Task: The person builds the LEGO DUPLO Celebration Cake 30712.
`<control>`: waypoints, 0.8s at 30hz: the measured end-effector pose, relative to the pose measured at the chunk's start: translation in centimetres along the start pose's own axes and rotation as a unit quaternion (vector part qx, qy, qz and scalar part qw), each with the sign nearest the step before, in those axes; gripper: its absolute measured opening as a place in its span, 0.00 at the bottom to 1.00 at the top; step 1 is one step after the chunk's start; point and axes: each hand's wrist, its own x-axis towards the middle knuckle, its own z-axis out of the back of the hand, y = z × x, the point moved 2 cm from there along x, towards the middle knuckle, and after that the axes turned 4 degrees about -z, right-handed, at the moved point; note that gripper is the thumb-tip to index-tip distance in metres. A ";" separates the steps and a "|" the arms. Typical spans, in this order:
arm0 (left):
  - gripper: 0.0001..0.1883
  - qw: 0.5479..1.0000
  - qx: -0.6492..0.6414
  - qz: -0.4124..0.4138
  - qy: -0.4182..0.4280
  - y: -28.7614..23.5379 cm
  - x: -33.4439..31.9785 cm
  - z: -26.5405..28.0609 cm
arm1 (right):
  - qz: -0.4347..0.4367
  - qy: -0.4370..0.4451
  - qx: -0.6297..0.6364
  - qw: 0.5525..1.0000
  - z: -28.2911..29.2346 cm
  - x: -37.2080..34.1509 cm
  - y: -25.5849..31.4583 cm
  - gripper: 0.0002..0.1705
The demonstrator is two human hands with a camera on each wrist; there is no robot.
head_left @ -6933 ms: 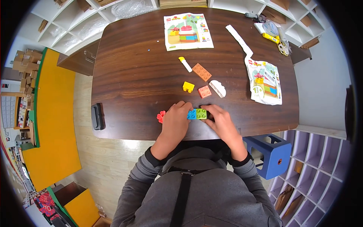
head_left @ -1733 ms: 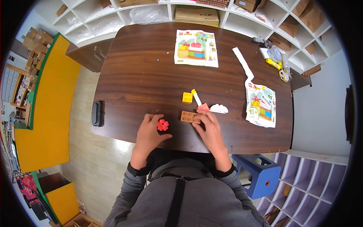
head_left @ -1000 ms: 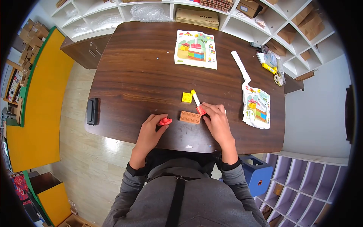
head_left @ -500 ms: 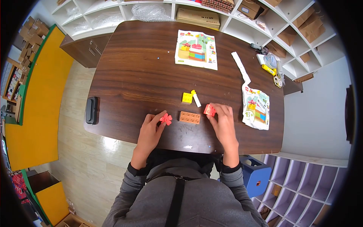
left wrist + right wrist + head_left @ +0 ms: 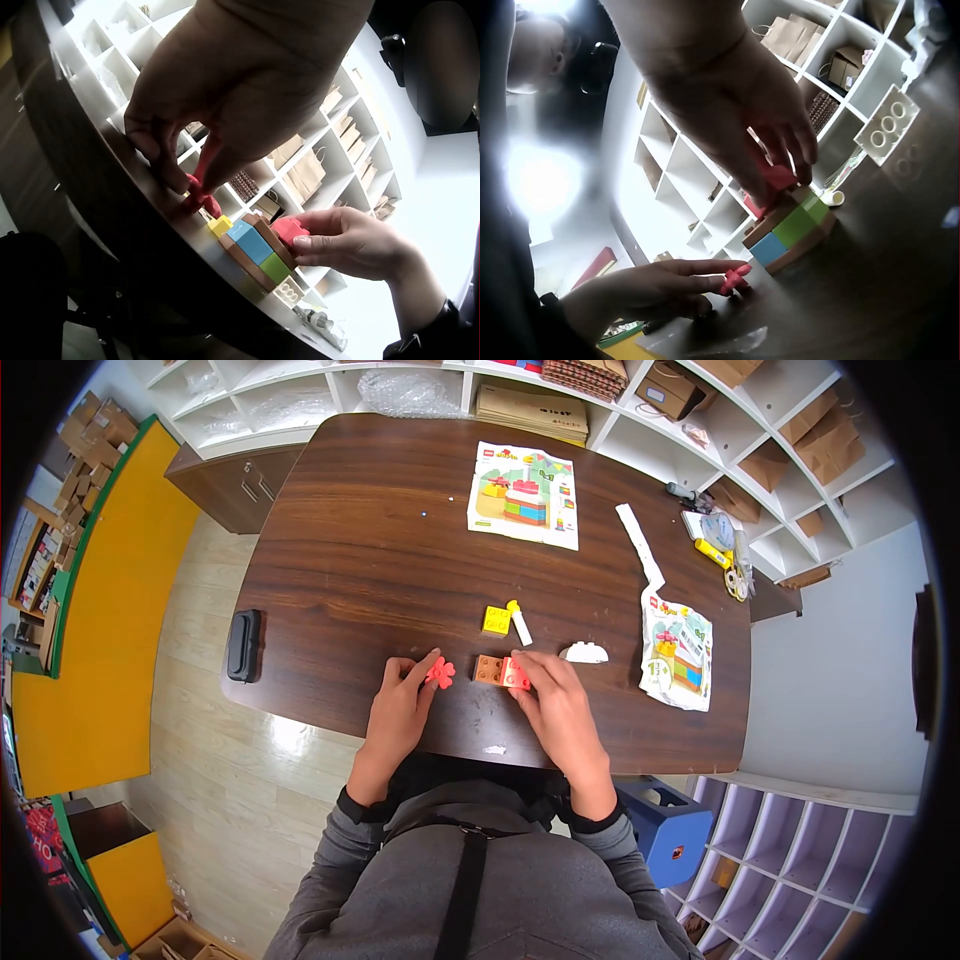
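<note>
Here, tabletop [image 5: 464, 685] separates flower [image 5: 441, 673] from brick stack [image 5: 488, 670].

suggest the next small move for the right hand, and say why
Probably press the red square plastic brick straight down: the right hand pinches it over the right half of the long brown plastic brick, but whether it is fully seated is unclear. The left hand is occupied, holding a red plastic flower.

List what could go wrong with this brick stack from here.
Pressing the red brick down on one end of the stack might tip it. The left hand pinches the red flower, not the stack, so an off-centre push from the right hand could make it slide.
</note>
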 end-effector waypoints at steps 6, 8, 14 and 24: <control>0.18 1.000 0.010 -0.013 -0.002 -0.1 0.0 -0.1 | -0.035 0.027 0.039 0.998 -1.1 -0.3 -1.4 0.22; 0.18 1.000 0.022 -0.009 -0.017 0.0 0.0 -0.3 | -0.036 0.026 0.043 0.998 -1.0 -0.3 -1.5 0.22; 0.20 0.996 0.089 -0.002 -0.021 -0.5 0.0 -0.8 | -0.034 0.008 0.061 0.998 -1.2 -0.3 -1.5 0.21; 0.22 0.995 0.098 -0.016 -0.018 0.0 -0.1 -1.1 | -0.025 -0.008 0.085 0.996 -1.5 -0.6 -2.1 0.22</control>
